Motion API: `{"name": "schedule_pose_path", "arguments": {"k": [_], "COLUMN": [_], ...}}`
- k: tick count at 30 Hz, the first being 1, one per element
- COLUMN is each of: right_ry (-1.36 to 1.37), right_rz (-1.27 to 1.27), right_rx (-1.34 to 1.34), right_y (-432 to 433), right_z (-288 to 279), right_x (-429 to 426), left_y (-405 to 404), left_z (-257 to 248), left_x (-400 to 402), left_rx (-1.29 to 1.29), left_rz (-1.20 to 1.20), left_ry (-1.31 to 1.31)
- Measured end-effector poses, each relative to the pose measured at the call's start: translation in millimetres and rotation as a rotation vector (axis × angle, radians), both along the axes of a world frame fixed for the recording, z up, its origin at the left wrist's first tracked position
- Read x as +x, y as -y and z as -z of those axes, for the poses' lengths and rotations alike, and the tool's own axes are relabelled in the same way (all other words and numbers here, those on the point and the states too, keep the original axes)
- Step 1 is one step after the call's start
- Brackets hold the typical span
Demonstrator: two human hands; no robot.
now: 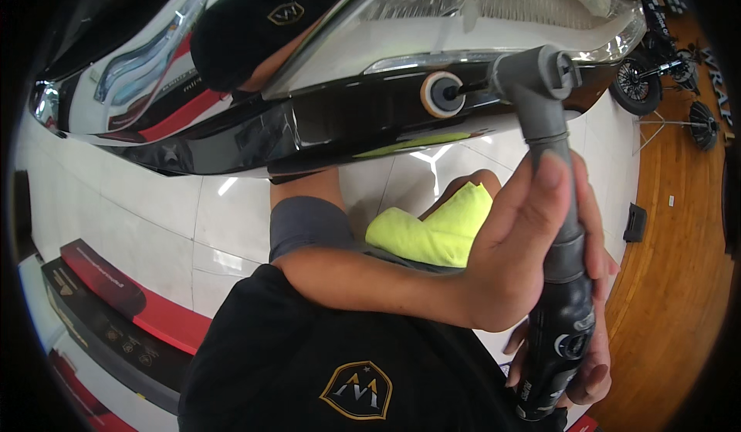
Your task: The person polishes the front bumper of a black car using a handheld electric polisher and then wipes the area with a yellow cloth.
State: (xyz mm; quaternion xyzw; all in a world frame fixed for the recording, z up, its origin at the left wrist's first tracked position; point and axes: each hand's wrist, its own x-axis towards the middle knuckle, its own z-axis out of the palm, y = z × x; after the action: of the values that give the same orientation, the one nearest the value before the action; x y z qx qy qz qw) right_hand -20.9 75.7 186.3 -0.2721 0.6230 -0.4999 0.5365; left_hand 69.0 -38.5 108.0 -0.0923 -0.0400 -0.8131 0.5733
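A grey-and-black Rupes cordless mini polisher (556, 200) stands tilted before me, held in both hands. Around its grey neck is my left hand (521, 241), the thumb lying along the front. My right hand (596, 368) grips the black lower body and is partly hidden behind it. From the polisher's head a thin shaft runs to a small round polishing pad (443, 94). The pad faces the glossy black panel (347, 108) below a car headlight (521, 33); whether it touches cannot be told. A yellow-green microfiber cloth (434, 232) is draped over my leg.
Red and black cartons (127, 316) lie at the lower left on the pale tiled floor (156, 212). A motorcycle (639, 82) and a dark umbrella-shaped object on a stand (702, 125) are at the right, near wood flooring (677, 258).
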Motion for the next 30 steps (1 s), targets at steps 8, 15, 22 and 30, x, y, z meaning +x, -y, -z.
{"name": "schedule_pose_path", "arguments": {"k": [8,15,22,30], "right_ry": [0.192,0.317,0.217,0.261], "right_rz": [-0.018,0.018,-0.027,-0.087], "right_rx": [-0.038,-0.064,0.016,0.026], "right_y": [4,16,6,4], "right_z": [10,11,11,16], "right_x": [9,18,8,3], "left_y": [-3,-2,-4,-9], "left_z": [8,8,12,7], "left_x": [15,14,16,21], "left_rx": [-0.078,-0.106,-0.015,0.053], "left_rz": [-0.005,0.023,-0.033,0.043], "left_ry": [0.095,0.202,-0.031,-0.013]}}
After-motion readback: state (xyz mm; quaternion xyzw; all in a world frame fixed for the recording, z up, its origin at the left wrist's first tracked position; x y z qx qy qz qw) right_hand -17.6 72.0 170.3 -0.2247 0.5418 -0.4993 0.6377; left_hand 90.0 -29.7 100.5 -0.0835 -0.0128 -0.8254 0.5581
